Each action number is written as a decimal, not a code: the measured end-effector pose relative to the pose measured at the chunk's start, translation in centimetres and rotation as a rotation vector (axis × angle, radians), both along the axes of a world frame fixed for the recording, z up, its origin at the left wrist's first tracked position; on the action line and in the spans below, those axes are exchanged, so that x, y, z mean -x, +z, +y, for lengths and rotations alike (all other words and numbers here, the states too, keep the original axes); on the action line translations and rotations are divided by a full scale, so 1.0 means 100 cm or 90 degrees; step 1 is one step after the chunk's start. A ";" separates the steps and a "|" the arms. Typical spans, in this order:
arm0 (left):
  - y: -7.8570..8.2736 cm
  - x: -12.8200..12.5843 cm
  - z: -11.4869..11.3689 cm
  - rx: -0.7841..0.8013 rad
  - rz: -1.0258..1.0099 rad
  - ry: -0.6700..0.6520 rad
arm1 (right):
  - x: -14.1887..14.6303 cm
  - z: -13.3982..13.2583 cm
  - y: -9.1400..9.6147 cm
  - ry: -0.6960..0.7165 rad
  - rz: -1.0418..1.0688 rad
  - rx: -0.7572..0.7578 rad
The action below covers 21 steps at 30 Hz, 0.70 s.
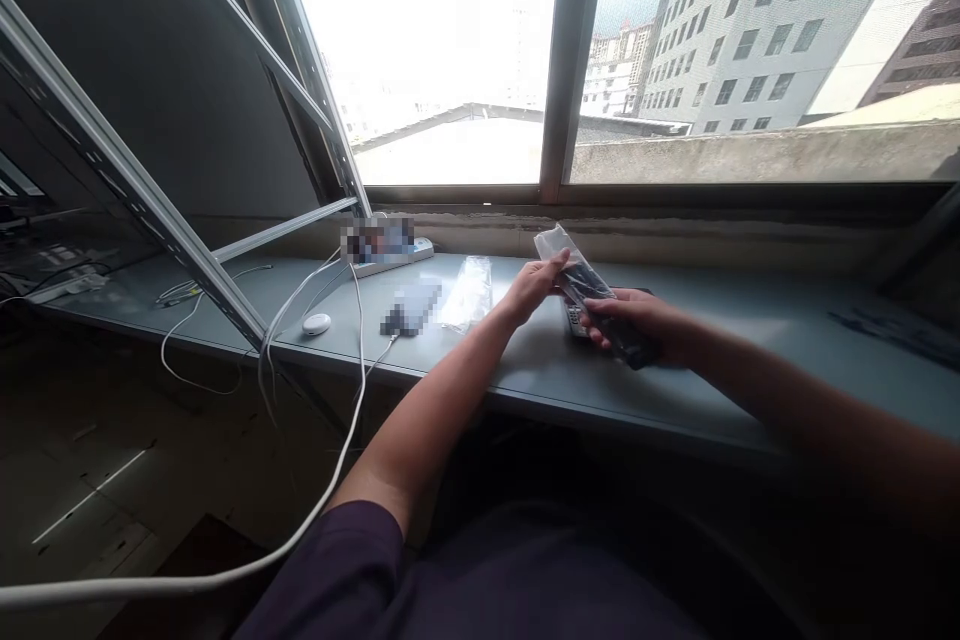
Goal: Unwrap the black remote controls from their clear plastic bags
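Along the left side, a slanted metal post (131,170) with punched holes is seen at the edge of the grey desk (525,380), and a thick white cable (187,583) is looped in front of it. Near the desk's front edge a round white device (316,324) is placed, and farther back a white power strip (425,248) is set, partly masked by pixelation. To its right, a pixelated object (409,310) is joined to a thin cable (386,352). Just beside it, a clear plastic bag (469,295) is laid flat. Next, a clear plastic sleeve (555,242) is pinched by the left hand (534,287), its fingers narrowed on the plastic. Within the sleeve a long dark object (634,345) is held tilted above the desk; whether any part is bare cannot be told. Its lower part is gripped by the right hand (634,313), with fingers wrapped around it. Beneath the hands, a keypad device (575,317) is partly hidden. At far right, a dark, blurred shape (896,338) is seen on the desk.
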<state>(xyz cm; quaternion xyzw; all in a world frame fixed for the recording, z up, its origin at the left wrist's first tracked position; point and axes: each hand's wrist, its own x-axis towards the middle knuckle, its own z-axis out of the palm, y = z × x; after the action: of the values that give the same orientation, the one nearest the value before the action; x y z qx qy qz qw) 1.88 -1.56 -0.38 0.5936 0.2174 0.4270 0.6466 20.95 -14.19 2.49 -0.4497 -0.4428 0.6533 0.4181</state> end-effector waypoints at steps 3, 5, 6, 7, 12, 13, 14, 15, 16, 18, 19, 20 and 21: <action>0.001 0.003 -0.003 0.018 0.014 -0.019 | 0.000 0.001 -0.002 0.002 0.005 -0.009; 0.001 0.004 -0.004 0.024 0.028 -0.034 | 0.000 0.001 -0.003 0.002 0.009 -0.018; 0.000 0.004 -0.004 0.026 0.036 -0.039 | -0.001 0.001 -0.003 0.003 0.013 -0.022; 0.000 0.004 -0.003 0.028 0.044 -0.042 | -0.001 0.001 -0.004 0.002 0.018 -0.027; -0.001 0.004 -0.001 0.032 0.049 -0.043 | 0.000 0.001 -0.004 0.003 0.023 -0.027; 0.000 0.003 -0.001 0.028 0.043 -0.045 | 0.000 0.001 -0.004 -0.001 0.019 -0.025; 0.000 0.003 -0.001 0.022 0.036 -0.047 | 0.001 0.001 -0.004 -0.007 0.015 -0.023; 0.000 0.002 0.000 0.013 0.028 -0.048 | 0.001 0.001 -0.003 -0.013 0.010 -0.021; 0.000 0.002 0.000 0.004 0.021 -0.047 | 0.002 0.001 -0.003 -0.018 0.004 -0.017; 0.000 0.001 0.001 -0.009 0.003 -0.025 | 0.003 0.000 -0.001 -0.021 -0.006 -0.006; 0.000 0.001 0.002 -0.012 -0.010 -0.007 | 0.003 0.000 0.000 -0.019 -0.008 -0.001; 0.000 0.001 0.002 -0.013 -0.022 0.013 | 0.004 0.000 0.001 -0.014 -0.008 0.002; 0.001 0.002 0.002 -0.011 -0.032 0.029 | 0.004 0.000 0.001 -0.009 -0.007 0.003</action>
<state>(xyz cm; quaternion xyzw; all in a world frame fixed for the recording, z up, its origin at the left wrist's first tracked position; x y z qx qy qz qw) 1.68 -1.41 -0.28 0.5832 0.2108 0.4581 0.6369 20.55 -14.24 2.59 -0.4574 -0.4404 0.6490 0.4192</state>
